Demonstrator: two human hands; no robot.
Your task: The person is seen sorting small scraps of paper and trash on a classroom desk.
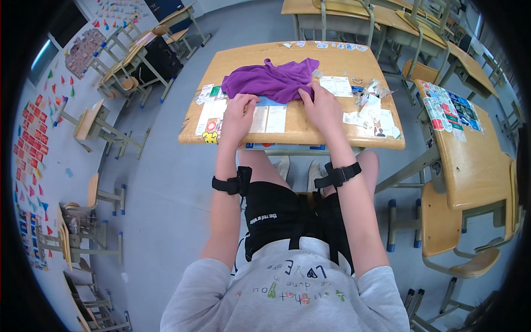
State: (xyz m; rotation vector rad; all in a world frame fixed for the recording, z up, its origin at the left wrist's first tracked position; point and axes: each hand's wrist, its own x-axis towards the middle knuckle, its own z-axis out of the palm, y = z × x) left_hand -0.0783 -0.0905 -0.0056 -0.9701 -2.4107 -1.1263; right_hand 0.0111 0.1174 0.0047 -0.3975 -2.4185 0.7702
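A rumpled purple cloth [271, 81] lies across the far middle of the wooden desk [307, 139]. At the cloth's lower right edge, my right hand [321, 106] pinches a fold between thumb and fingers. My left hand [242, 114] rests by the lower left edge, its fingers bent over something small that is mostly hidden; whether it grips the cloth is unclear. Paper cards stuck to the desk [276, 119] show between my hands. Beneath the cloth, part of a blue item peeks out. Something whitish and translucent [317, 74] sticks out at the cloth's right end.
Crumpled clear wrapping and white tissue [370, 108] lie at the desk's right side. Stickers line its far edge [342, 45]. To the right stand another desk [477, 157] and a wooden chair [442, 220]. More desks with chairs stand ahead and along the left wall.
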